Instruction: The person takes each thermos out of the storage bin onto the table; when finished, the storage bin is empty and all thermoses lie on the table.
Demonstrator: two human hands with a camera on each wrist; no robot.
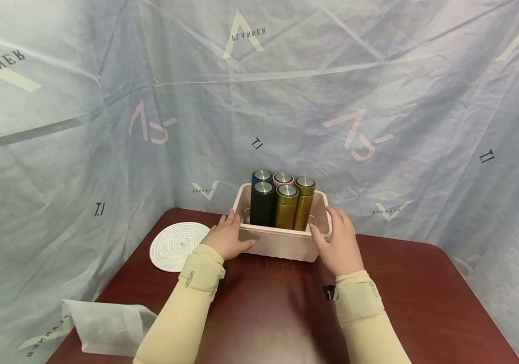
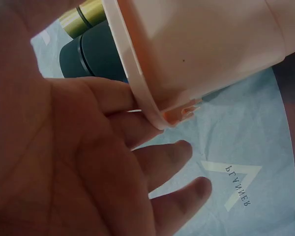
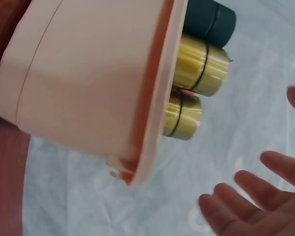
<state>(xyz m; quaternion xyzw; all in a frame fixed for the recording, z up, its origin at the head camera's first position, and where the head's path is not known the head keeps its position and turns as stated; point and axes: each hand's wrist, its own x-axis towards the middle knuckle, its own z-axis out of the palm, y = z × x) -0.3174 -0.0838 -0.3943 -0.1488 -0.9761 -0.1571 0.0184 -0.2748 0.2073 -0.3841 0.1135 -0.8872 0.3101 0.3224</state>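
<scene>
A pale pink plastic bin [image 1: 282, 245] stands near the back of the table, holding several upright vacuum flasks with silver-topped lids. Among them are a black flask [image 1: 262, 211], a dark blue flask [image 1: 262, 175] behind it, a pink-rimmed flask [image 1: 283, 178] and two gold flasks, a front one [image 1: 285, 211] and a right one [image 1: 305, 202]. My left hand [image 1: 228, 240] is at the bin's left corner, two fingertips against its rim [image 2: 132, 73], the others extended. On the opposite side, my right hand [image 1: 338, 245] is spread beside the bin; its fingers [image 3: 250, 189] are apart from the rim in the right wrist view.
A round white woven mat [image 1: 179, 246] lies left of the bin, close to the left forearm. Nearer on the left edge is a whitish translucent pouch [image 1: 109, 326]. Printed grey sheeting [image 1: 286, 111] hangs right behind the dark red table [image 1: 268, 308] and along its sides.
</scene>
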